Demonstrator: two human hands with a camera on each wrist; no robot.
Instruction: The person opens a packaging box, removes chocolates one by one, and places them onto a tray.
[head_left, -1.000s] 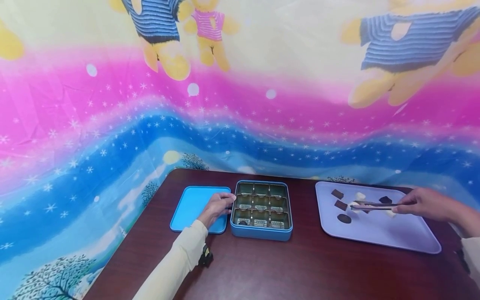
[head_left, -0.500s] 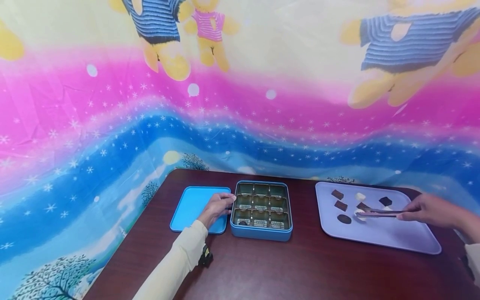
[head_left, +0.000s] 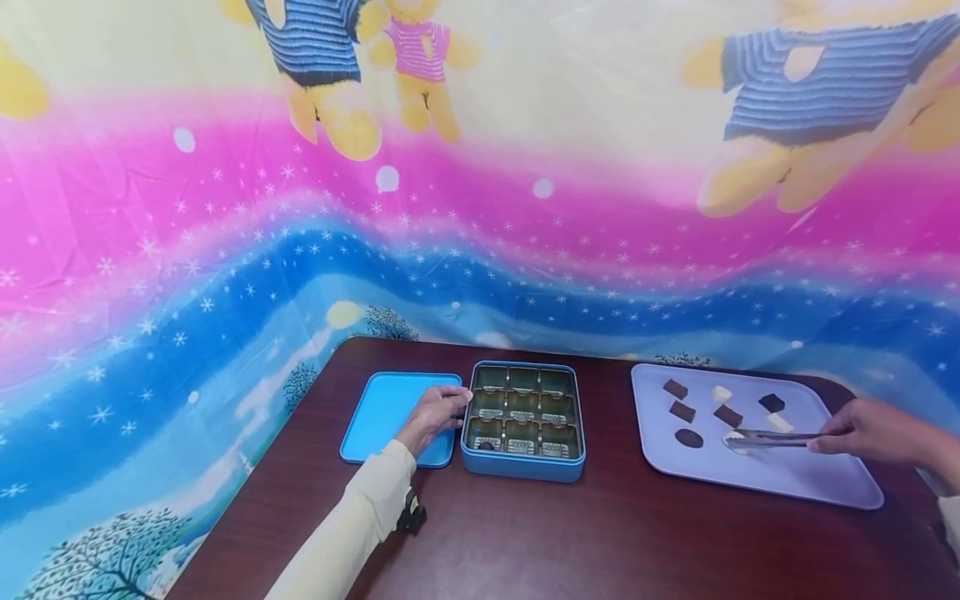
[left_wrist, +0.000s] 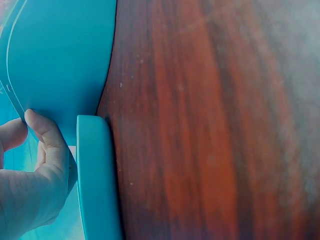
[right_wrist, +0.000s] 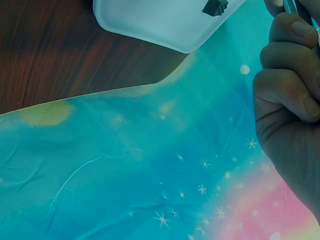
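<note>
In the head view my left hand (head_left: 435, 414) holds the left side of the blue box (head_left: 522, 468), its fingertips at the rim. The left wrist view shows the fingers bent, with one tip against the box wall. A gold divided insert (head_left: 522, 406) fills the box. One dark chocolate (head_left: 486, 446) lies in its near left compartment. My right hand (head_left: 873, 431) grips metal tongs (head_left: 780, 440) over the lilac tray (head_left: 810, 479). Their tips are at a white chocolate (head_left: 735, 442). In the right wrist view the right hand's fingers (right_wrist: 290, 60) are curled.
The blue lid (head_left: 378, 421) lies left of the box. On the tray are several brown squares (head_left: 727, 415), a dark round chocolate (head_left: 688, 437), a dark angular piece (head_left: 771, 403) and white pieces (head_left: 721, 393). A printed cloth (head_left: 480, 208) hangs behind the table (head_left: 562, 533).
My right hand and the tongs have moved right and toward the near side of the tray, and the white chocolate at their tips has shifted with them. My left hand stays at the box.
</note>
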